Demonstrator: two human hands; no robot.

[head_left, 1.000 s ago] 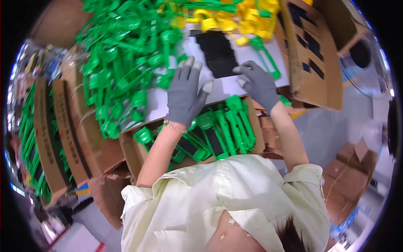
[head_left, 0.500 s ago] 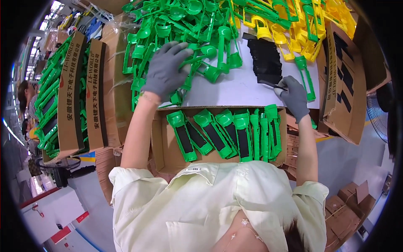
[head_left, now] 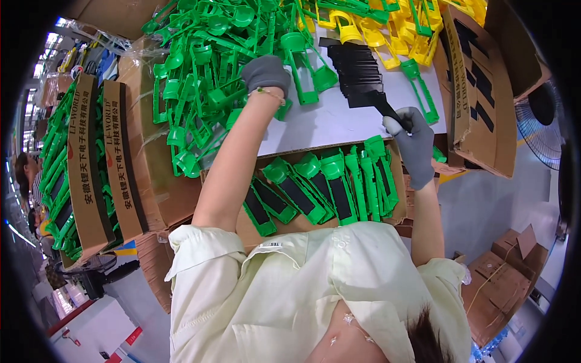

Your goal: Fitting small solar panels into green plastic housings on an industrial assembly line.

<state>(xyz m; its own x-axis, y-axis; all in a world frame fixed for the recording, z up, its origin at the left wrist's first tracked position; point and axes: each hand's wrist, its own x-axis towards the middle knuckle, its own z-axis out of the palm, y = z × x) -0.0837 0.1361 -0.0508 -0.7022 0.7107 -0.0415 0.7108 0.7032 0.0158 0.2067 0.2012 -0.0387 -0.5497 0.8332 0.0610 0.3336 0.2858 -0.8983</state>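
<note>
1. Left hand (head_left: pixel 266 74): gloved in grey, reaching forward into the green pile (head_left: pixel 206 85). The fingers curl down among the green parts; whether they grip one cannot be told, since the back of the hand hides them.
2. Right hand (head_left: pixel 416 145): gloved in grey, closed around one end of a black strip (head_left: pixel 382 104). The strip runs from the fist up and to the left, its far end touching the near end of the black stack (head_left: pixel 357 72).
3. Black stack: flat black strips laid in an overlapping row on the white table (head_left: pixel 327 124), between the green pile and the yellow pile (head_left: pixel 387 24).
4. Green pile: loose green plastic frames, tangled, covering the left half of the table and spilling over the carton edge on the left.
5. Yellow pile: frames of the same shape in yellow, at the far right of the table, with a few green ones mixed in. One green frame (head_left: pixel 420 91) lies alone just beside the held strip.
6. Near box (head_left: pixel 399 209): an open carton at the table's near edge, directly under the arms. It holds green frames fitted with black strips, laid side by side in a row.
7. Left boxes (head_left: pixel 91 175): upright cartons at the person's left, packed with green frames.
8. Right box (head_left: pixel 478 97): a cardboard carton at the right of the table, with black strips on its flap.
</note>
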